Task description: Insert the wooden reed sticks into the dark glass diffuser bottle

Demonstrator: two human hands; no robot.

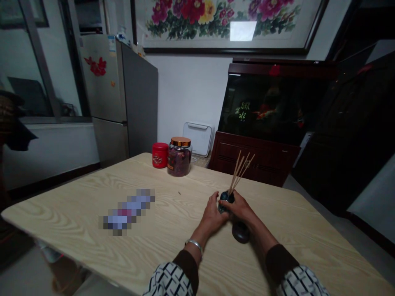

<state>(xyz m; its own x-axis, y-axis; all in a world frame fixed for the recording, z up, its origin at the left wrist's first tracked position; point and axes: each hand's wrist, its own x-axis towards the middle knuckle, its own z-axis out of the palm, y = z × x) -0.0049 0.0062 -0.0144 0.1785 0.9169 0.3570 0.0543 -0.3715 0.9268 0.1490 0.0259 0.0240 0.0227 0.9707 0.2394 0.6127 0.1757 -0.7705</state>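
Observation:
A small dark glass reed diffuser bottle (227, 196) stands between my hands, with several thin tan reed sticks (240, 172) fanning up out of its top. My left hand (212, 216) curls around its left side and low front. From the right, my right hand (242, 207) closes on the bottle near its neck, thumb across the front. Most of the bottle's lower body is hidden by my fingers. Just below my wrists, a dark brown rounded object (240, 233) lies on the table; its kind is unclear.
The pale wood-grain table (173, 230) carries a red canister (160, 155) and a copper-lidded jar (179, 158) at its far edge. A blurred-out long item (129, 211) lies to the left. Behind are a fridge (106, 90) and a fish tank (268, 102).

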